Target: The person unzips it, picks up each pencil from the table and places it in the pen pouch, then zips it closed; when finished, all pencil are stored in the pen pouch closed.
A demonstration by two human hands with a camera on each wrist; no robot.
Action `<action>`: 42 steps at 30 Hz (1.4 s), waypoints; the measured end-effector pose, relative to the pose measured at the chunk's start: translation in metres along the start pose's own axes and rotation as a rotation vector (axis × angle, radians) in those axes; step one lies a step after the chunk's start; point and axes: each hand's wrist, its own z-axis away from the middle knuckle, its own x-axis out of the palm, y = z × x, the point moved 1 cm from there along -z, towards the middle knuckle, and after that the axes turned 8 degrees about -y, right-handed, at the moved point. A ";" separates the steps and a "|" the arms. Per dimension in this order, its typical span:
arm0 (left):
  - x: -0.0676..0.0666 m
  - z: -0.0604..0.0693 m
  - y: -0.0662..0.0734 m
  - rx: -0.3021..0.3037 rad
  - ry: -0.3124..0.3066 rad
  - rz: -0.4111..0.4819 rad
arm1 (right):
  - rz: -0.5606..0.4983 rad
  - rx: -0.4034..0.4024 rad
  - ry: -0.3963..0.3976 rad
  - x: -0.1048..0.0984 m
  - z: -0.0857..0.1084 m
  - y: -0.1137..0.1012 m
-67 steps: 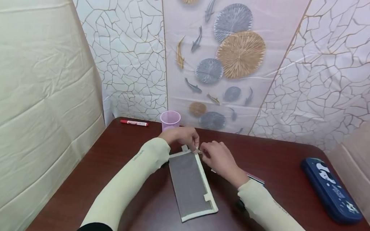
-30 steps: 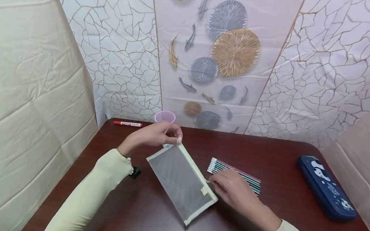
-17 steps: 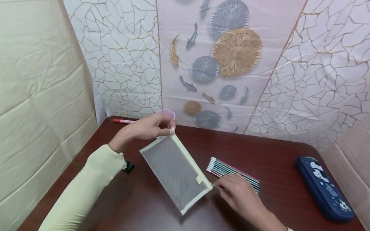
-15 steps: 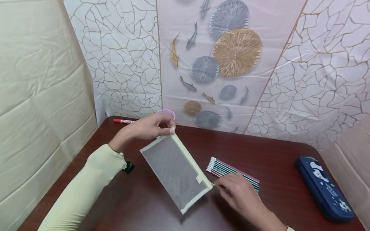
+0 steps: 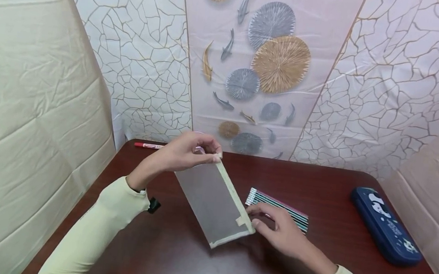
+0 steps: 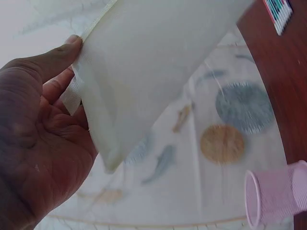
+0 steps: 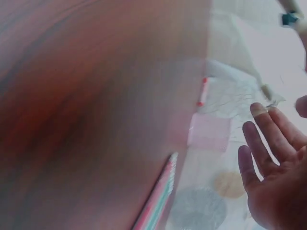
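Head view: mesh pouch [image 5: 212, 201] between both hands [image 5: 183, 152] [image 5: 283, 233], closed blue case [image 5: 384, 227] well apart.

Booth-like workspace: cream drapes [image 5: 31, 118], koi-print backdrop [image 5: 269, 89], table [image 5: 164, 244]

Surface [image 5: 179, 258]: dark red-brown, glossy, pale sheen near. Far drape [image 5: 144, 58]: white, gold-cracked pattern; central pinkish panel [image 5: 318, 63] printed with fish [image 5: 208, 61] and discs [image 5: 280, 64]. Left drape [image 5: 33, 96]: cream, creased. Right drape [image 5: 437, 175]: pinkish beige.
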 end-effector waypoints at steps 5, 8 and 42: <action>0.011 -0.004 0.018 0.107 0.007 -0.046 | -0.354 0.109 0.002 -0.005 -0.014 -0.020; 0.018 -0.007 0.022 0.136 0.016 -0.033 | -0.440 0.138 0.026 -0.005 -0.021 -0.028; 0.096 -0.002 -0.010 0.200 0.291 -0.697 | -0.465 0.317 0.216 0.004 -0.063 -0.023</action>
